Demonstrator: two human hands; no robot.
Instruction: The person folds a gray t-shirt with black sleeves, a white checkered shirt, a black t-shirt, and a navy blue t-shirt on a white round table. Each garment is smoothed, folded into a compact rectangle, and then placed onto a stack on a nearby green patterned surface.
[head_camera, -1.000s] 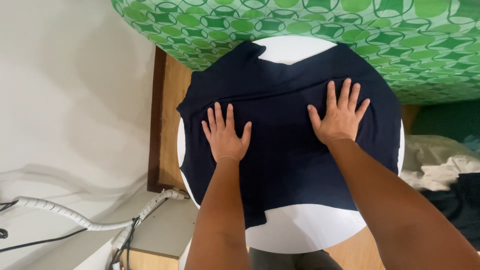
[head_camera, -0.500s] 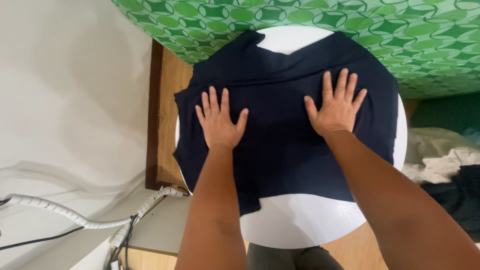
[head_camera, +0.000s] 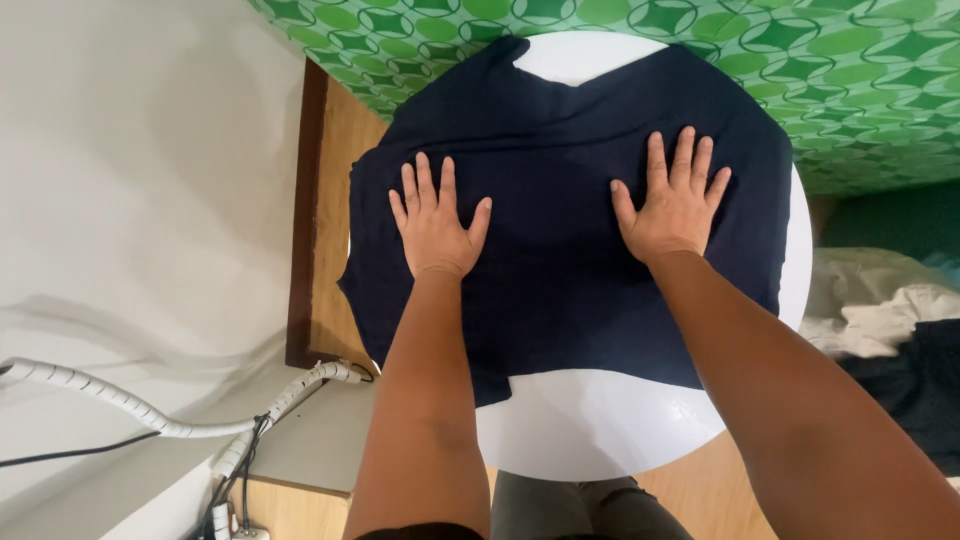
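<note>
Pressing a dark blue shirt flat on a round table

The left hand (head_camera: 436, 222) lies flat on the dark blue shirt (head_camera: 560, 260), palm down. Its fingers (head_camera: 425, 185) are spread wide open and hold nothing. The right hand (head_camera: 672, 200) lies flat on the shirt too, a little farther up and well apart from the left one. Its fingers (head_camera: 682, 160) are also spread out and grip nothing. The shirt is spread over the round white table (head_camera: 600, 420). It covers most of the top and hangs over the left edge. A bare white part of the table shows near the person. A green patterned cloth (head_camera: 850, 70) lies behind the table. A white wall (head_camera: 130, 180) is on the left, with a white cable (head_camera: 150, 420) low down beside it. A pile of clothes (head_camera: 900, 320) sits on the right.
</note>
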